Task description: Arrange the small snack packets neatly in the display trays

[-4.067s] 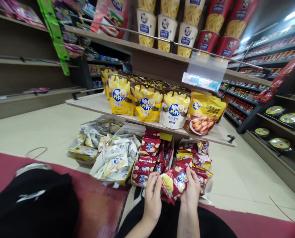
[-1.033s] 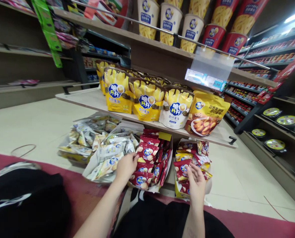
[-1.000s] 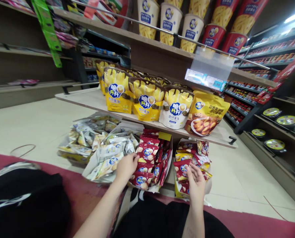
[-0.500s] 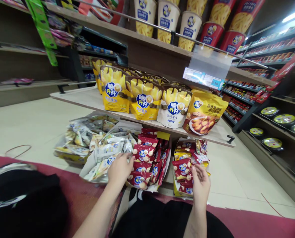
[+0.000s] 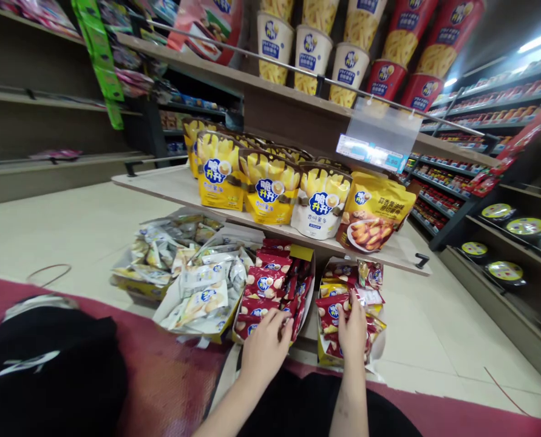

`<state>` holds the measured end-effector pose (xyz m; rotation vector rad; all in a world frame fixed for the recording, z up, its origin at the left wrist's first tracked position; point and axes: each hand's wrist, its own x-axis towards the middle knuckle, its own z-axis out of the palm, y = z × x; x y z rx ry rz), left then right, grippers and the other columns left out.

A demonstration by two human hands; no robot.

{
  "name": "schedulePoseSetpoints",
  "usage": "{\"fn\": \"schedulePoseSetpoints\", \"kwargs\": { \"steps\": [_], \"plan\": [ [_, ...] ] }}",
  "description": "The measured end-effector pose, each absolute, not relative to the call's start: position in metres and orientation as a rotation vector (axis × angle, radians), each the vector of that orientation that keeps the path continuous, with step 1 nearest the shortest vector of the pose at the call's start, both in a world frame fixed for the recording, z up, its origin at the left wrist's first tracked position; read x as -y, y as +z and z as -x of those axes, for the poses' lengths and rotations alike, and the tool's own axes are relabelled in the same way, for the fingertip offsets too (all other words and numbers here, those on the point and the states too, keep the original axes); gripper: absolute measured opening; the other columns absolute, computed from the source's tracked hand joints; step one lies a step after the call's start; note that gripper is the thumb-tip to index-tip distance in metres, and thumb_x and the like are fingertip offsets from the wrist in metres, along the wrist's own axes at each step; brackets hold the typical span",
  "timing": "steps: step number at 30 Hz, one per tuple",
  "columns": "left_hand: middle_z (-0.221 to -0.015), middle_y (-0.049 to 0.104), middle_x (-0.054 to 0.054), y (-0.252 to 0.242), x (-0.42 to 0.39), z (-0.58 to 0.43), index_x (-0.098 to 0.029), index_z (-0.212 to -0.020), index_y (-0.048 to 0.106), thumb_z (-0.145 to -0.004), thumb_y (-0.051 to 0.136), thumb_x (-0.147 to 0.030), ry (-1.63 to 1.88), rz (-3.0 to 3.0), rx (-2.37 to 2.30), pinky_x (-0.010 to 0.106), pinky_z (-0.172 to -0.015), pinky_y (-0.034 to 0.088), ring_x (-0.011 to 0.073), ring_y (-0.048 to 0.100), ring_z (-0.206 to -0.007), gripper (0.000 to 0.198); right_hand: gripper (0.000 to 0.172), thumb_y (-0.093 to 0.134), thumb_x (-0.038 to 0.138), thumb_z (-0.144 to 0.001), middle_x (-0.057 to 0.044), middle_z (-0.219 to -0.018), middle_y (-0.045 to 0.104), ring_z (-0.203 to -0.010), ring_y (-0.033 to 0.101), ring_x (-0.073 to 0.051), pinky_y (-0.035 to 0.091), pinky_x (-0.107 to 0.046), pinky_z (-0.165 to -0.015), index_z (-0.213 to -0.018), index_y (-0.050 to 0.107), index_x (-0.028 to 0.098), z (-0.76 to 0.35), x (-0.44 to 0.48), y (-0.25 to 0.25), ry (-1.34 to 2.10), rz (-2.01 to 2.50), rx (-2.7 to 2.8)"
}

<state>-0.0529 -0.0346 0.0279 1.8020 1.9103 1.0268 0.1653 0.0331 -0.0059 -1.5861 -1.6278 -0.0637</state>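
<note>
My left hand (image 5: 265, 343) lies over the near end of a box (image 5: 313, 267) of red snack packets (image 5: 265, 284). Its fingers are loosely bent, the thumb apart from them, and no packet shows in its grasp. Over the right-hand box (image 5: 321, 357) my right hand (image 5: 354, 331) reaches forward, fingers extended and thumb spread to the left. Beside that thumb is a red packet (image 5: 330, 311); the fingertips come close to mixed red, yellow and white packets. A box of white packets (image 5: 206, 297) stands left of the left hand.
Another box of pale packets (image 5: 154, 255) sits at the far left. Above the boxes, a low shelf (image 5: 161, 189) carries yellow and white standing pouches (image 5: 270, 188). Snack cups (image 5: 350, 70) line the shelf higher up. A person's dark-clothed leg (image 5: 47, 370) is at lower left.
My left hand has moved right, from the edge of the white packets to the red ones. My right hand has shifted slightly left and farther over its box. The view has tilted and shifted slightly.
</note>
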Motion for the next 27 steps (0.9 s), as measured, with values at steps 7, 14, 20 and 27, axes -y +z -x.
{"fn": "schedulePoseSetpoints", "kwargs": {
  "steps": [7, 14, 20, 27],
  "plan": [
    [-0.106, 0.066, 0.004, 0.028, 0.036, 0.052, -0.024, -0.099, 0.065, -0.094, 0.04, -0.032, 1.028, -1.788, -1.834, 0.027, -0.066, 0.047, 0.0187, 0.067, -0.085, 0.027, 0.045, 0.067, 0.046, -0.076, -0.011, -0.096, 0.072, -0.092, 0.065, -0.027, 0.048, -0.041, -0.087, -0.111, 0.069, 0.017, -0.168, -0.02, 0.006, 0.198, 1.516, 1.321],
    [-0.109, 0.066, 0.007, 0.033, 0.037, 0.055, -0.024, -0.104, 0.065, -0.093, 0.041, -0.039, 1.128, -1.727, -1.721, 0.034, -0.076, 0.05, 0.0237, 0.066, -0.093, 0.031, 0.034, 0.078, 0.039, -0.072, -0.009, -0.096, 0.071, -0.083, 0.066, -0.021, 0.054, -0.035, -0.081, -0.095, 0.07, 0.016, -0.143, 0.016, 0.051, 0.133, 1.181, 0.752],
    [-0.112, 0.068, 0.01, 0.036, 0.039, 0.051, -0.022, -0.122, 0.059, -0.084, 0.058, -0.048, 1.169, -1.475, -1.271, 0.036, -0.085, 0.051, 0.025, 0.065, -0.101, 0.047, 0.039, 0.086, 0.033, -0.062, 0.0, -0.082, 0.067, -0.071, 0.064, -0.013, 0.055, -0.024, -0.066, -0.09, 0.062, 0.019, -0.124, 0.024, 0.063, 0.55, 1.019, 0.481],
    [-0.081, 0.072, 0.009, 0.036, 0.04, 0.039, -0.013, -0.086, 0.066, -0.074, 0.069, -0.043, 1.125, -1.216, -0.941, 0.029, -0.07, 0.051, 0.0204, 0.067, -0.075, 0.032, 0.043, 0.086, 0.034, -0.06, 0.0, -0.081, 0.069, -0.071, 0.068, -0.015, 0.056, -0.025, -0.063, -0.089, 0.058, 0.02, -0.099, 0.019, 0.046, 0.86, 1.006, 0.461]
  ]
}}
